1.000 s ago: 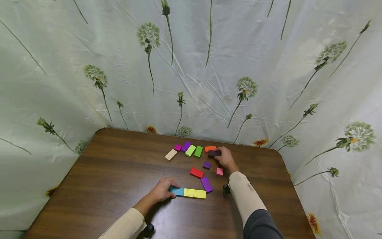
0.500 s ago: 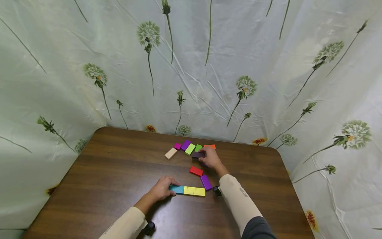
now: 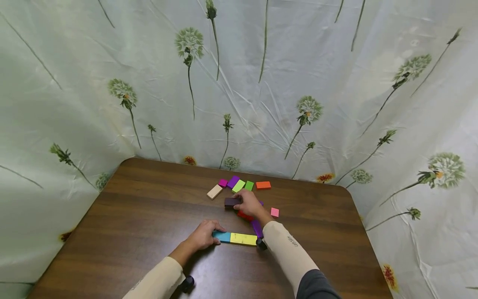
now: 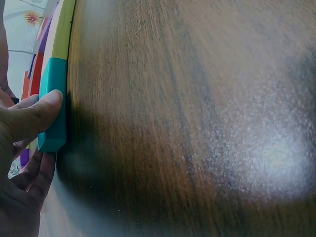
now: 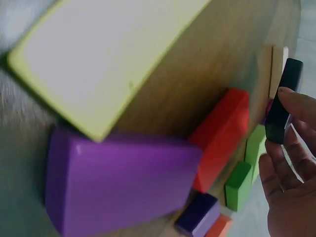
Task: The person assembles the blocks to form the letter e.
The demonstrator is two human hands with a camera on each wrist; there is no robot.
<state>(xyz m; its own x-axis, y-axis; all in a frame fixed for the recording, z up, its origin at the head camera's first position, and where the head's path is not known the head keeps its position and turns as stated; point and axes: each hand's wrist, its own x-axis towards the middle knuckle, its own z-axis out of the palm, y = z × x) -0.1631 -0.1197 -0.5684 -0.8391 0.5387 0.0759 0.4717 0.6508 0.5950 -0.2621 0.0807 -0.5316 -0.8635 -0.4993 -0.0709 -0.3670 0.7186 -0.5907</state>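
Note:
My left hand [image 3: 203, 236] grips a blue block [image 3: 223, 237] on the table, thumb on its near side in the left wrist view. The blue block butts end to end against a yellow block [image 3: 243, 239]. A purple block [image 3: 257, 228] touches or nearly touches the yellow one's right end, and a red block [image 5: 222, 136] lies beyond it. My right hand [image 3: 249, 204] pinches a black block [image 5: 285, 101] between thumb and fingers. In the right wrist view it appears held above the table. My right hand and forearm partly cover the red and purple blocks in the head view.
At the table's [image 3: 149, 199] back lie a beige block [image 3: 214, 192], a magenta block [image 3: 223, 182], light green [image 3: 238, 186], green [image 3: 249, 185] and orange [image 3: 263, 185] blocks. A pink block [image 3: 274, 212] lies to the right. A flowered curtain [image 3: 168, 83] hangs behind.
My right hand has carried the black block leftward and a little nearer, away from beside the orange block. My left hand stays on the blue block.

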